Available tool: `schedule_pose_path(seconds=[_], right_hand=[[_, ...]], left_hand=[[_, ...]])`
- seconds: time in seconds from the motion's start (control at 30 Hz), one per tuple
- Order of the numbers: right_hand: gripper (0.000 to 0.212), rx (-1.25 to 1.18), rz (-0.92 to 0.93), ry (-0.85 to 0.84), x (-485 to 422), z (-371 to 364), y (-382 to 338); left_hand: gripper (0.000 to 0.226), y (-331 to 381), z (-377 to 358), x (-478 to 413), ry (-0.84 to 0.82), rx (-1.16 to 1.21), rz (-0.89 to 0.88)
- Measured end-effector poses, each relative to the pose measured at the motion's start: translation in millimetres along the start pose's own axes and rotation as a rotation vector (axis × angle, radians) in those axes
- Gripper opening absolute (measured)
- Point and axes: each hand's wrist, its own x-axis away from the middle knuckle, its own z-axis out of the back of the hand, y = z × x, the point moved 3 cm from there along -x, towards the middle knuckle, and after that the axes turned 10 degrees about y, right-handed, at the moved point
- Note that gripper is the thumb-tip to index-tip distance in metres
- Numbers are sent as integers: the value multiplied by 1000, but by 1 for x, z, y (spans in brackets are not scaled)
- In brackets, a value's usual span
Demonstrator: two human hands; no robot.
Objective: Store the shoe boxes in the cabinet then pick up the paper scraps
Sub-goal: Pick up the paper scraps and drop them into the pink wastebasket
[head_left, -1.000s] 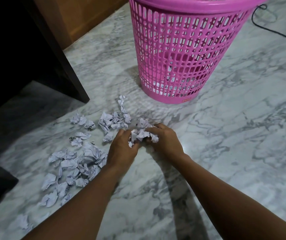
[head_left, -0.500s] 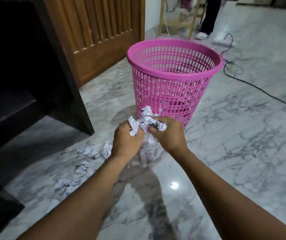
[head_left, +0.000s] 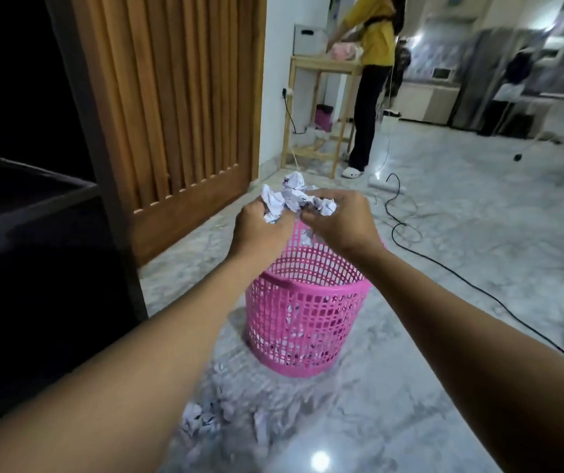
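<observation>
Paper scraps [head_left: 292, 199] – a loose, crumpled wad – are pressed between our left hand [head_left: 260, 230] and right hand [head_left: 338, 223]. Both hands curl around the wad in a shared grip, holding it in the air above the mouth of a pink basket [head_left: 308, 322] that stands on the marble floor [head_left: 444, 336]. Several pieces poke free at the top and sides. We judge that the bundle hangs toward the far rim, so letting go here could drop light pieces outside, and a slackening grip could shed some early. Other loose scraps [head_left: 205, 418], blurred, lie on the floor just in front of the basket – not yet gathered
</observation>
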Motion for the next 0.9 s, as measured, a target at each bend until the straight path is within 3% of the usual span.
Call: schedule_pose_path(seconds=[0.2,0.33,0.43,0.57,0.63,0.77,0.9], right_hand=[[19,104,-56,32,-24,-2,70],[20,252,-93,-116,-21,-9,116],[27,357,-94,-231,-27,-16,143],[54,363,-192,-294,-32,-23,156],[62,389,-197,-345,-30,-27,158],[58,512,-160,-373,-20,-29,150],[38,568,-41,-333,3,-30,122]], left_hand=[[15,-35,-52,-39,-204,-125,-23],[14,-82,-85,-46,-356,-339,14],[27,-97,-96,-48,-534,-506,6],[60,-101,-98,-53,-704,-838,-27],[50,-102,-94,-55,-698,-930,-42],[17,-101,-72,-41,-540,-803,-84],[30,-96,-40,-6,-313,-657,-155]])
